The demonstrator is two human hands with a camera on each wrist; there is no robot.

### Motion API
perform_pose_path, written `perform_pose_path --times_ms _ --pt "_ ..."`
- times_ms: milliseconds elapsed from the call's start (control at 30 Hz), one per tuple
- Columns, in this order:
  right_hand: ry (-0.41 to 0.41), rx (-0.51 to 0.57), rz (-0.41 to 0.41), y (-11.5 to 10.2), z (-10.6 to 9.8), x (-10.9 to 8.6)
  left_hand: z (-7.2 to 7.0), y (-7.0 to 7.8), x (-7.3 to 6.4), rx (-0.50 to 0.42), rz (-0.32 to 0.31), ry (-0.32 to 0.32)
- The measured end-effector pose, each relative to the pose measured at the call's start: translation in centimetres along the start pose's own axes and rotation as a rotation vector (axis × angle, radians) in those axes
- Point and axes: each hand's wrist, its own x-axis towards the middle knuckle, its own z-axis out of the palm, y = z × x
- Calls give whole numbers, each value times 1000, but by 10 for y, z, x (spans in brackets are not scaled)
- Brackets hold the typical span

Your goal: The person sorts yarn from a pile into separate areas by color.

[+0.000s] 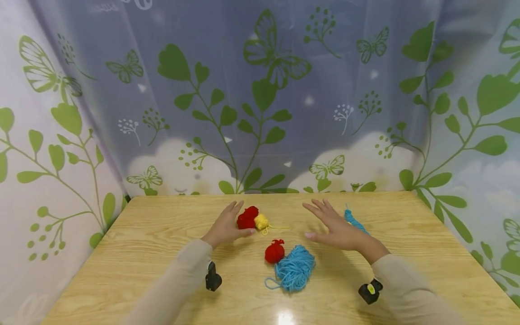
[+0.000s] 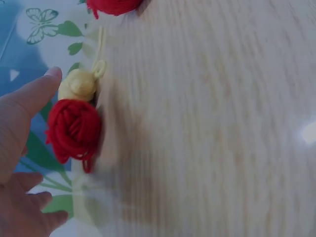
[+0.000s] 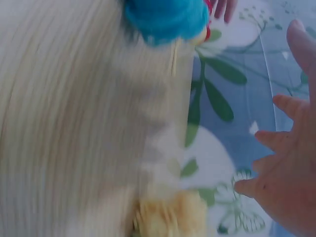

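My left hand [image 1: 228, 228] is held with fingers extended beside a red ball of yarn [image 1: 246, 218] and a small yellow ball of yarn [image 1: 261, 221], which sit against each other. A loose yellow tail trails to the right. My right hand [image 1: 335, 229] hovers over the right half of the table, fingers spread and holding nothing. Past it pokes out a length of blue yarn [image 1: 354, 220], partly hidden by the hand. In the right wrist view, a blurred yellow yarn bundle [image 3: 170, 215] lies below the fingers. Between the hands, nearer me, are a smaller red yarn ball [image 1: 274, 253] and a large blue yarn bundle [image 1: 295, 269].
The wooden table [image 1: 134, 253] ends at a patterned curtain [image 1: 227, 90] at the back, with more curtain along both sides. Black wrist devices [image 1: 213, 277] hang below both sleeves. A loop of blue yarn sticks out left of the large bundle.
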Motion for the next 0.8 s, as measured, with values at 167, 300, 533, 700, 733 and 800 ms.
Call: perform_pose_path --times_ms 167,300,533,700,733,800 --pt "-98 83 -15 -11 22 19 9 1 2 -39 26 4" --pt "-173 138 -39 -16 40 33 13 1 2 -83 39 25" --pt "-295 199 -57 -21 62 48 21 -4 3 -122 53 65" --pt "-302 168 -69 -22 67 53 25 -7 5 -159 25 78" --pt "-299 154 -71 -23 68 53 26 -8 5 -162 16 85" --pt "-292 122 -77 -25 69 55 27 -8 6 -165 8 102"
